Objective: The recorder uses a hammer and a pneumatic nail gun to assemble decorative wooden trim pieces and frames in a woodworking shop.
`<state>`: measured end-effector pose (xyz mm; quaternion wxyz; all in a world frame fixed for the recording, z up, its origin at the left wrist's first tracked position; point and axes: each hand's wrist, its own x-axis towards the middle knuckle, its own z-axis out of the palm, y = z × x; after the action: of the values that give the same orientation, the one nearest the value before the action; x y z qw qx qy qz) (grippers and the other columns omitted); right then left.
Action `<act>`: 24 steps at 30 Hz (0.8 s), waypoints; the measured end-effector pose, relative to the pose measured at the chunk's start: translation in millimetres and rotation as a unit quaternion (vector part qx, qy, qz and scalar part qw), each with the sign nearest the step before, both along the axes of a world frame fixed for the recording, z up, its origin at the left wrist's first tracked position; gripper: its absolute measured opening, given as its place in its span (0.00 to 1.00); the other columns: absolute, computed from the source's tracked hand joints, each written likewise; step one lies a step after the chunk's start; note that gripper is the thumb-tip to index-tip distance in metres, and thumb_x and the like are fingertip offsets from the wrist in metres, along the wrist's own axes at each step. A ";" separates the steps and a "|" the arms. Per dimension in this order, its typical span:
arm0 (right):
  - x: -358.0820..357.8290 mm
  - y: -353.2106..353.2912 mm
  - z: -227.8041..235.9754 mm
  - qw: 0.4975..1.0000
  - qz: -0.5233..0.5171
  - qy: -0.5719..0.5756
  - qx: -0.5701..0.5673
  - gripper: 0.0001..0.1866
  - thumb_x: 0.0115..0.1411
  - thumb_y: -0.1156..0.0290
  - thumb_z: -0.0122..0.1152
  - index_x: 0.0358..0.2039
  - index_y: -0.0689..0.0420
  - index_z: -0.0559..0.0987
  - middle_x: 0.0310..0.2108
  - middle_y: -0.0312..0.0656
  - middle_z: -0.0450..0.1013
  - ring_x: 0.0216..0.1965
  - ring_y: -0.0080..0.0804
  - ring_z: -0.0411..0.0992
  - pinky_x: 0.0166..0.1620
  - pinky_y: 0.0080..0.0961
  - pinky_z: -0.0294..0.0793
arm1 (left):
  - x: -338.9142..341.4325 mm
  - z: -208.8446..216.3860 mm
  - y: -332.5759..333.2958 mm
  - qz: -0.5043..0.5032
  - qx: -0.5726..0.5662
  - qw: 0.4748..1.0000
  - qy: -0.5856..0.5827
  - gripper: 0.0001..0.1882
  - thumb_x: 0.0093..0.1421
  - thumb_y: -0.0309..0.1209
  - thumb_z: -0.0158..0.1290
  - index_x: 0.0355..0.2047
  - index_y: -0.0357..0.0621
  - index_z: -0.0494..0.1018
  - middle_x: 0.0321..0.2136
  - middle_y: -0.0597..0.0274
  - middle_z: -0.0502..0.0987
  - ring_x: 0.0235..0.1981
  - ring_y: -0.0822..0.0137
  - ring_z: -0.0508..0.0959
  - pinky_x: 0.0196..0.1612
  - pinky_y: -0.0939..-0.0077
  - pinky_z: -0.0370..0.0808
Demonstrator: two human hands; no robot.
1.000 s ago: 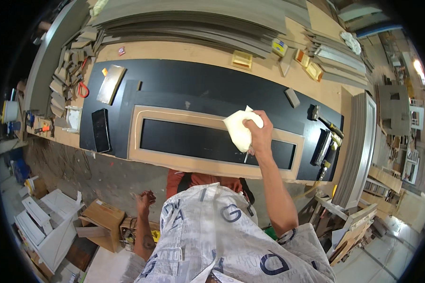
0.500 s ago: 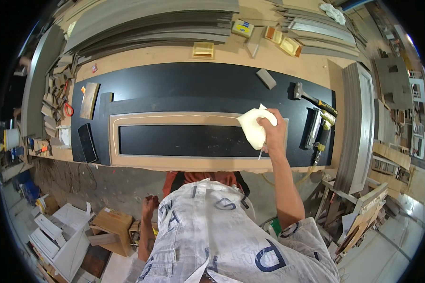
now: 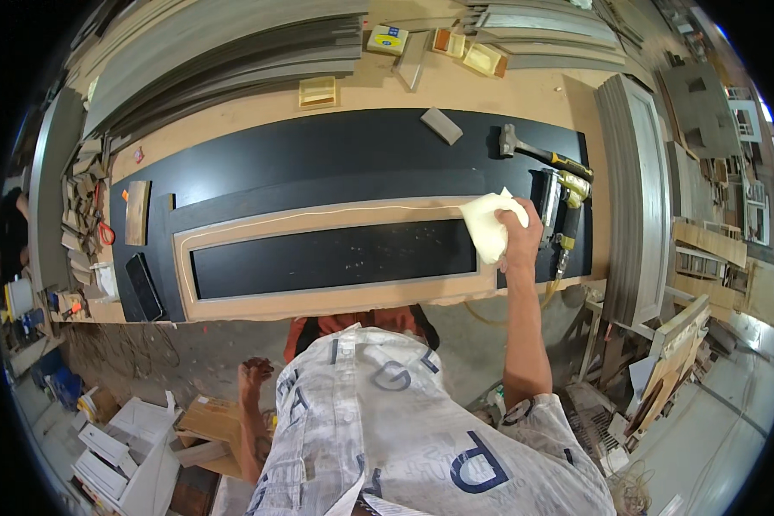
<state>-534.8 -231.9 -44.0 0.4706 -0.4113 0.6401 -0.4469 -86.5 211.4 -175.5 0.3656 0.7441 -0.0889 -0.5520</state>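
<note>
My right hand [image 3: 523, 232] is wrapped round a soft, pale-yellow bag of glue [image 3: 488, 225], its pointed end toward the left. The bag is over the upper right corner of a tan rectangular frame [image 3: 232, 297]. A thin cream bead [image 3: 318, 211] runs along the frame's far side and down its left side. Inside the frame shows a black panel [image 3: 335, 261] with pale specks. All of this rests on a larger black board [image 3: 301, 146]. My left hand [image 3: 255, 371] hangs below the bench's near edge, fingers loosely bent and apart, nothing visible in it.
Right of the frame lie a hammer [image 3: 542, 153] and a nail gun [image 3: 563, 193] with a hose. A grey block [image 3: 441, 125] sits near the far edge; a wood strip [image 3: 138, 212] and black phone [image 3: 144, 286] are at left. Stacked grey boards [image 3: 232, 64] fill the back.
My right hand has moved the glue bag rightward along the far side, and the bead reaches further right. The whole view has shifted and tilted slightly. My left hand's fingers have loosened a little.
</note>
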 end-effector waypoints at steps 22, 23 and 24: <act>-67.9 38.6 -13.1 0.996 -0.083 0.030 -0.017 0.16 0.48 0.73 0.64 0.38 0.63 0.77 0.29 0.38 0.75 0.28 0.22 0.71 0.33 0.21 0.71 | 4.8 -5.1 16.8 -0.108 -0.048 0.993 -0.024 0.22 0.57 0.45 0.58 0.34 0.34 0.76 0.26 0.56 0.79 0.28 0.64 0.80 0.35 0.70 0.79; -67.4 44.8 -11.7 0.996 -0.088 0.030 -0.016 0.16 0.48 0.73 0.64 0.38 0.63 0.77 0.29 0.38 0.75 0.28 0.22 0.71 0.33 0.21 0.71 | 13.3 -9.0 19.3 -0.076 -0.047 0.995 0.035 0.23 0.57 0.46 0.58 0.34 0.34 0.76 0.26 0.55 0.78 0.28 0.64 0.81 0.35 0.70 0.79; -69.1 52.9 -9.6 0.995 -0.097 0.032 -0.012 0.15 0.48 0.73 0.63 0.38 0.62 0.77 0.29 0.36 0.74 0.28 0.22 0.70 0.32 0.20 0.71 | 13.5 -8.0 11.5 -0.104 -0.076 0.991 0.041 0.24 0.57 0.47 0.57 0.35 0.33 0.77 0.28 0.54 0.79 0.28 0.63 0.81 0.35 0.69 0.79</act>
<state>-603.9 -178.9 -53.6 0.3994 -0.3673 0.6863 -0.4843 -72.9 223.0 -183.4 0.3655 0.6774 -0.1924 -0.6087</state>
